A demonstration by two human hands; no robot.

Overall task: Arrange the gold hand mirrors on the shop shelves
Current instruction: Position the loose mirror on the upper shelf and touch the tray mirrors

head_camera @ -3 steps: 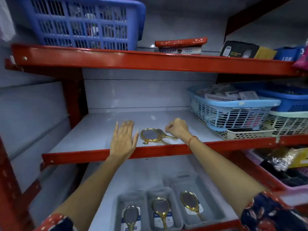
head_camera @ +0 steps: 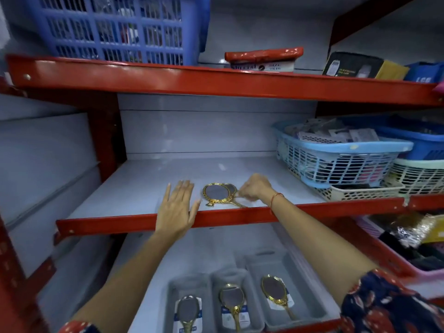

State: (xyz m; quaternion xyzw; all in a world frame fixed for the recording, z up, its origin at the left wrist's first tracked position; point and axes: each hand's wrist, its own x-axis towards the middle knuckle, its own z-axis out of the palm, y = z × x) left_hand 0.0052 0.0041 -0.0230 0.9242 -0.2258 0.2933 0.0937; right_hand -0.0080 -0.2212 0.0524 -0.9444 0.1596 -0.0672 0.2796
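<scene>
Two oval gold-framed hand mirrors point(head_camera: 219, 193) lie flat and overlapping near the front edge of the middle white shelf with a red metal lip point(head_camera: 168, 219), handles pointing toward the near right. The right hand point(head_camera: 255, 187) is curled beside them on their right, its fingertips point(head_camera: 241, 193) pinched at what looks like the handle of the farther mirror, probably to nudge it into line; motion blur hides whether it truly has hold. The left hand point(head_camera: 177, 207) lies open and flat, fingers straight, palm down on the shelf just left of the mirrors with nothing in it, seemingly steadying or marking the spot. On the shelf below, three grey plastic trays point(head_camera: 254, 272) sit side by side, each with one gold mirror point(head_camera: 274, 292) lying lengthways on a printed card, which suggests the display pattern. Further right on the middle shelf, well apart from the mirrors, stand stacked pale blue and cream plastic baskets point(head_camera: 336, 162) full of packets. A large blue basket point(head_camera: 115, 27) sits on the top shelf
</scene>
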